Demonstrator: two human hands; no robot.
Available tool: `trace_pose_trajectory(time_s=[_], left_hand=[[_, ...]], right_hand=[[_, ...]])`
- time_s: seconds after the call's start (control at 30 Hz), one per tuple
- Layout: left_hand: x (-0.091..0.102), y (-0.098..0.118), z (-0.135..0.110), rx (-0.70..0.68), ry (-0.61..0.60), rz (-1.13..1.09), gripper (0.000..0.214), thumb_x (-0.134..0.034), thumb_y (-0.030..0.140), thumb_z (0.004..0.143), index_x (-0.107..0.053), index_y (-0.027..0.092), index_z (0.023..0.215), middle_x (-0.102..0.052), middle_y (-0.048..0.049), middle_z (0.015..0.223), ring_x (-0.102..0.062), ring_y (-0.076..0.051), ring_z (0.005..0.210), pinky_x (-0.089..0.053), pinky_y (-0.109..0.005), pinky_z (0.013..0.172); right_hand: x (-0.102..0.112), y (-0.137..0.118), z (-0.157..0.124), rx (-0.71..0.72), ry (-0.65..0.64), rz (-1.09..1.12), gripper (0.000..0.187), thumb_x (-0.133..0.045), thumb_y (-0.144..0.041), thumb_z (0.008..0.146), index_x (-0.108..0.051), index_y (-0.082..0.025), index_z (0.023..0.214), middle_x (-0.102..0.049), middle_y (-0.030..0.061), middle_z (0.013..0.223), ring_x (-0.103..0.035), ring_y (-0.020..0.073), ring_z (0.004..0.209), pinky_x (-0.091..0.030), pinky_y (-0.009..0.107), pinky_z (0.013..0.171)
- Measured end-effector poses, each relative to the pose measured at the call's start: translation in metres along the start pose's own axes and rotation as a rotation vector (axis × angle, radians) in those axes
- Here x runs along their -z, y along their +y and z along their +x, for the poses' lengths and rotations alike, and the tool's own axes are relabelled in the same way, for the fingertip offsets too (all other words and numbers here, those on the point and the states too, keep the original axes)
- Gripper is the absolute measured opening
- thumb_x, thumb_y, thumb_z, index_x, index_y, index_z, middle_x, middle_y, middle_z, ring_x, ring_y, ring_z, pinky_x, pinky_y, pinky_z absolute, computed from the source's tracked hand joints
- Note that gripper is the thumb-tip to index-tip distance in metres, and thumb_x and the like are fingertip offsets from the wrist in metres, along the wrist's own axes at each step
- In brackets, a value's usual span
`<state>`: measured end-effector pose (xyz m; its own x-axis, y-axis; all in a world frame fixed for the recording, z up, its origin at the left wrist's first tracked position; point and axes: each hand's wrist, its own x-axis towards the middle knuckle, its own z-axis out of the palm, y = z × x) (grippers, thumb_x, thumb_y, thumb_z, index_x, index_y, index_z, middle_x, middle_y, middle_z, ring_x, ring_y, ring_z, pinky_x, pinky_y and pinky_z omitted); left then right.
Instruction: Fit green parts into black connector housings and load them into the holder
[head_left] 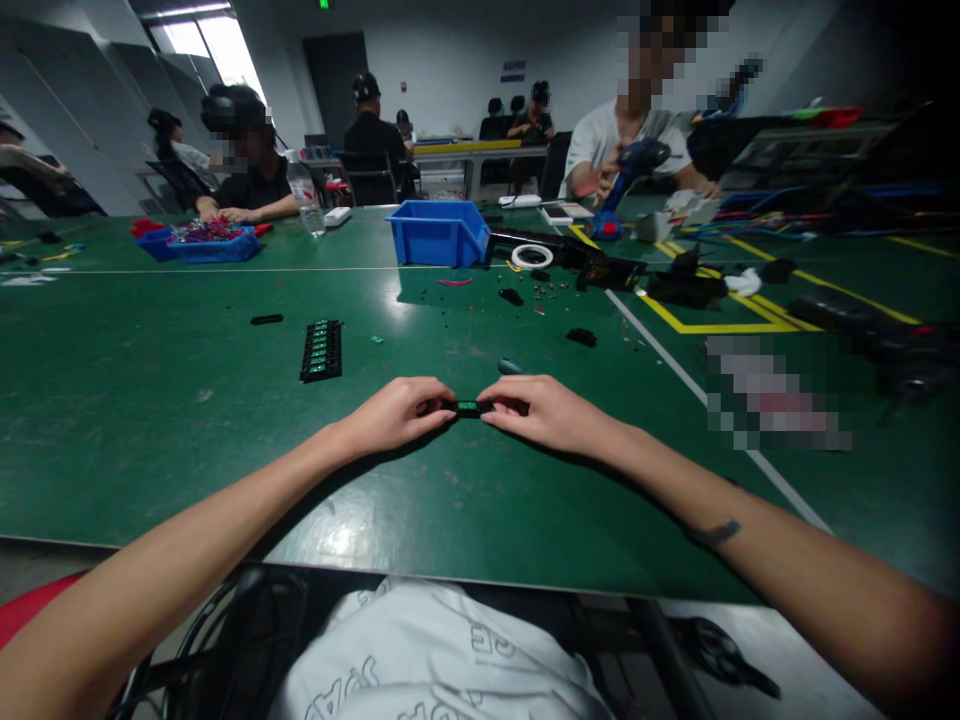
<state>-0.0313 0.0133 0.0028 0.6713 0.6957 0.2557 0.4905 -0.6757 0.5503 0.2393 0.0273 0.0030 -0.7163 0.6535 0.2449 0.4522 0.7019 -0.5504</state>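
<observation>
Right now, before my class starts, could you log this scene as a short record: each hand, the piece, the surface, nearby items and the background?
Left grip: pinching one end of the small black piece
Right grip: pinching its other end
Piece: green inset between the hands; resting or lifted, cannot tell
Surface: green table
Left, farther back: black holder with a row of green parts; short black bar
Background: blue bin, bottle

Dim room with a pale wall (pixel 450 60) bearing a dark door (pixel 334 95) and, at the top edge, a small green light (pixel 324 4). Upper left, a window (pixel 225 50) glows white near grey panels (pixel 67 80). A glossy green table (pixel 150 420) spans the foreground; beyond stand black chairs (pixel 367 182) and a yellow-edged table (pixel 480 148).
</observation>
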Motion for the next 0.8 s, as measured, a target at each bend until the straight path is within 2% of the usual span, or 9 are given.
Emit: trace_pose_trajectory(time_s=[0.8], left_hand=[[0.0, 0.0002, 0.0009, 0.012, -0.018, -0.002, 0.025, -0.059, 0.033, 0.1, -0.069, 0.014, 0.112, -0.064, -0.0027, 0.086, -0.057, -0.013, 0.075, -0.041, -0.024, 0.07]], right_hand=[[-0.0009, 0.002, 0.0006, 0.015, -0.005, -0.001, 0.024, -0.063, -0.033, 0.098, -0.074, -0.017, 0.111, -0.068, 0.005, 0.087, -0.062, 0.0154, 0.077, -0.047, 0.028, 0.071]])
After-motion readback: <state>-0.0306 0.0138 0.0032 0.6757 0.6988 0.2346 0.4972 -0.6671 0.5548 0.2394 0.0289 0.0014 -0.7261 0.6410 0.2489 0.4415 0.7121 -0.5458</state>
